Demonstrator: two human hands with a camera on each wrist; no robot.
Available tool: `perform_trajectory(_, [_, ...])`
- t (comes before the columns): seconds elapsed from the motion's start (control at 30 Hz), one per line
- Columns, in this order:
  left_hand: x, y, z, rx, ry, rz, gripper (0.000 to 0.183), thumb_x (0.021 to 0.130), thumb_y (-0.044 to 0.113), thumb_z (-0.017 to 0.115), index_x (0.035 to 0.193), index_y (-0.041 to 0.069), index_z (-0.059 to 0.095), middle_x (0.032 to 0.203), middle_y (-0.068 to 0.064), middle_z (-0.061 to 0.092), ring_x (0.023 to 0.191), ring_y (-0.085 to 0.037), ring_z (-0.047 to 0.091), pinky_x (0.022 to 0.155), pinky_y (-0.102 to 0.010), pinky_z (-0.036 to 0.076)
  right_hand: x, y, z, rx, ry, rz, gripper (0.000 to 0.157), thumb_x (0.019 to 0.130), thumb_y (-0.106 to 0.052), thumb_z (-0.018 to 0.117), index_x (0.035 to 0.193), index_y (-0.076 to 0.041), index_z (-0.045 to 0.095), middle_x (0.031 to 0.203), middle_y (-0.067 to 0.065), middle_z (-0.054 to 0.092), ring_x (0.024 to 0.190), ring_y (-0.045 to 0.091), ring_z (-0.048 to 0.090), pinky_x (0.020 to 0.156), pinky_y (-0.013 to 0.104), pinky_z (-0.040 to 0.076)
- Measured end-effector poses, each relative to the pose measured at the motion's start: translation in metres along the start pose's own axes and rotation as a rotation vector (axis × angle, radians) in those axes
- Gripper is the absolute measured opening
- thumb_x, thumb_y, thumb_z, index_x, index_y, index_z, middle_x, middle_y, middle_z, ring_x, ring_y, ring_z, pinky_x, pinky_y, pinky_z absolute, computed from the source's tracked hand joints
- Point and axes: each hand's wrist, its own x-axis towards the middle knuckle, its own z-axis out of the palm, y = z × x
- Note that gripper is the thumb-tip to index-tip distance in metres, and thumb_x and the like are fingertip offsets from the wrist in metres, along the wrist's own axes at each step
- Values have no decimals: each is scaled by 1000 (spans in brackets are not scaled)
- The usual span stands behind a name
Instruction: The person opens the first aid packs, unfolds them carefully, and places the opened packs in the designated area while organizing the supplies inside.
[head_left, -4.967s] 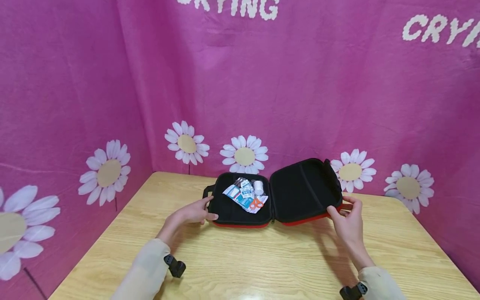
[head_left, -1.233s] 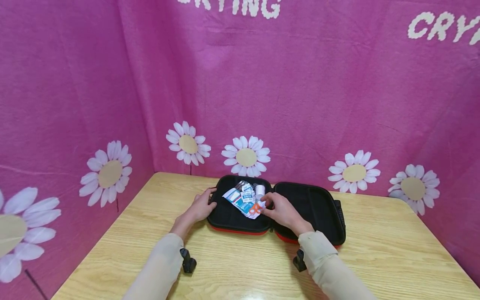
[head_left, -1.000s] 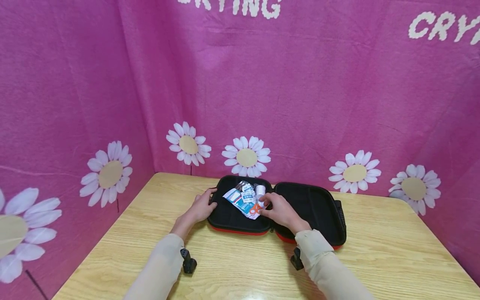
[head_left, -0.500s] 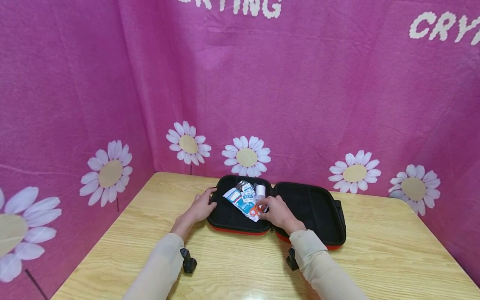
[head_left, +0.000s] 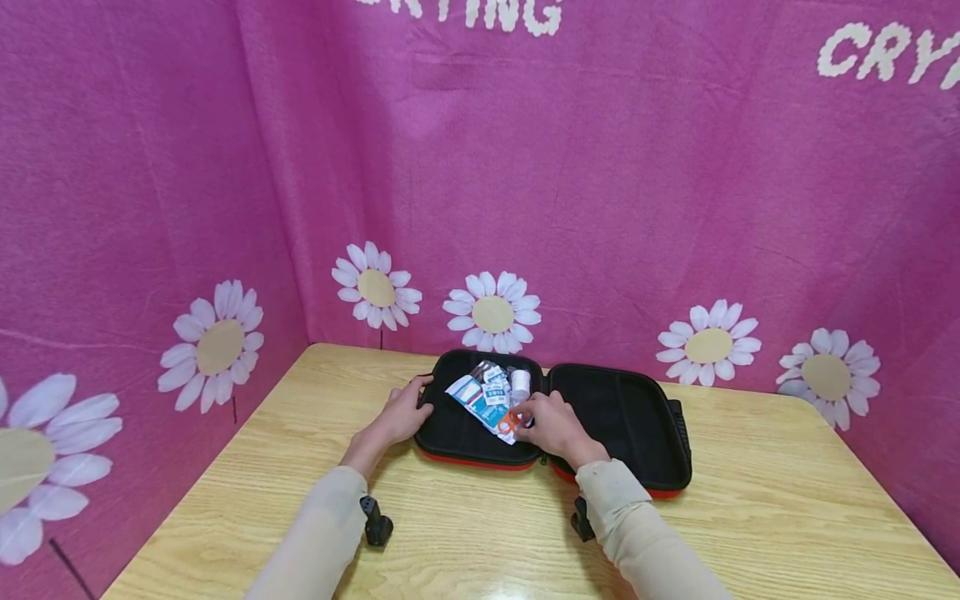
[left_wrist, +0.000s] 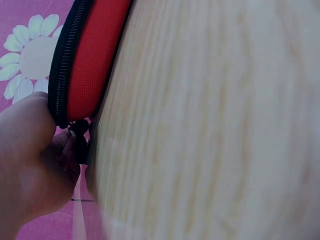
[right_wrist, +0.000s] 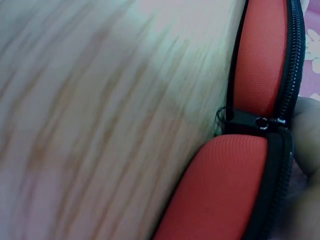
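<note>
A black-lined case with a red shell (head_left: 637,437) lies unfolded on the table, its two halves side by side. My left hand (head_left: 395,417) grips the outer side of the left half, thumb on the rim; the left wrist view shows its fingers curled by a black strap (left_wrist: 80,142). My right hand (head_left: 557,427) reaches over the hinge and pinches orange-handled scissors (head_left: 507,423) at their handle. The scissors lie over a blue-and-white packet (head_left: 474,398); their blades are hidden. Small white sachets (head_left: 495,393) and a white roll (head_left: 521,383) sit beside them.
The wooden table (head_left: 465,533) runs to a pink curtain (head_left: 600,183) printed with daisies at the back and left. A zipper pull (right_wrist: 245,122) hangs at the case's hinge. The right half of the case has a black handle at its outer side.
The right half of the case has come down flat onto the table. My right hand has moved from its edge leftward to the scissors, which have turned slightly; my left hand keeps its grip.
</note>
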Motion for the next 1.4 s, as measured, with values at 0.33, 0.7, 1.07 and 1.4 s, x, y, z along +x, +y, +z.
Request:
perform_trajectory(0.33, [0,-2,1,13,9,12,53,94,10,56,146,4,44,117,-19,62,113,-35,44,100,-48,38,-2,-1,1,57,19,26,36,75,-14,80,110,-13,75,71,-7,64,86,24,48,73,39,41])
perform_trajectory(0.7, [1,0,3,-3,-3,-1,54,95,11,55,147,5,43,124,-19,60,115,-34,43,101,-49,38,-1,2,4,41,14,50,33,73,-18,80,105,-11,77,82,-1,67,87,23,46,74,38,39])
perform_trajectory(1.07, [-1,1,1,-10,-7,-15,54,95,11,55,148,7,43,122,-18,60,116,-34,42,103,-49,38,-3,3,5,21,34,49,26,78,-20,81,102,-13,77,97,3,67,88,20,46,79,37,38])
perform_trajectory(1.4, [-1,0,0,-3,-1,-14,55,94,11,55,147,6,43,123,-19,60,117,-35,43,103,-49,38,-5,6,3,47,102,18,23,77,-21,80,99,-13,79,95,2,67,87,18,48,79,36,37])
